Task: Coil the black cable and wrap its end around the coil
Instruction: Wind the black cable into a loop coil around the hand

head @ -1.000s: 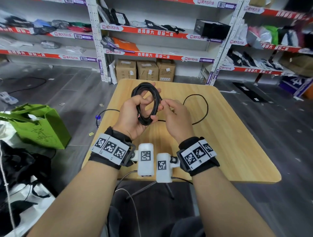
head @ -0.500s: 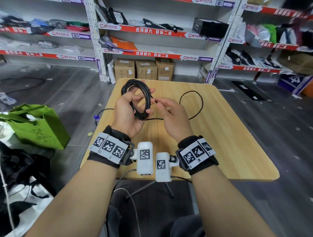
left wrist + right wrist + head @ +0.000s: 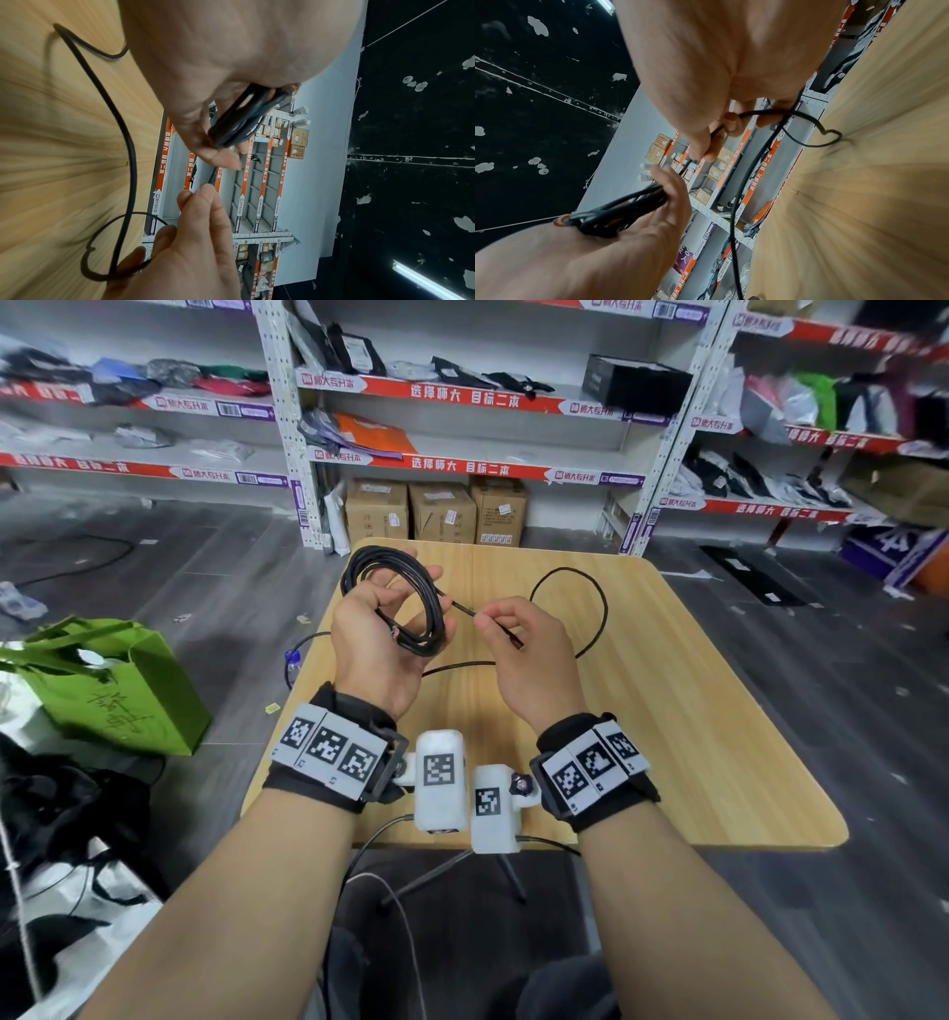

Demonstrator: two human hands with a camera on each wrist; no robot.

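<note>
Currently, the left hand (image 3: 382,642) holds the coiled part of the black cable (image 3: 411,593) above the wooden tabletop (image 3: 693,711). Its grip is closed around the bundled loops, with the fingers curled over the strands and the thumb on the near side. The loops stand roughly upright in the head view.

The right hand (image 3: 524,654) sits just beside the coil, to its right. Its grip pinches a single strand of the same cable between thumb and forefinger; the right wrist view shows the strand (image 3: 757,112) passing through the fingers (image 3: 700,146).

From the right hand, the loose remainder runs out in one wide loop (image 3: 598,588) lying on the tabletop, then returns under both hands and trails off the left edge.

Shelving (image 3: 462,397) and cardboard boxes (image 3: 441,513) stand behind; a green bag (image 3: 118,685) sits on the floor at left.
</note>
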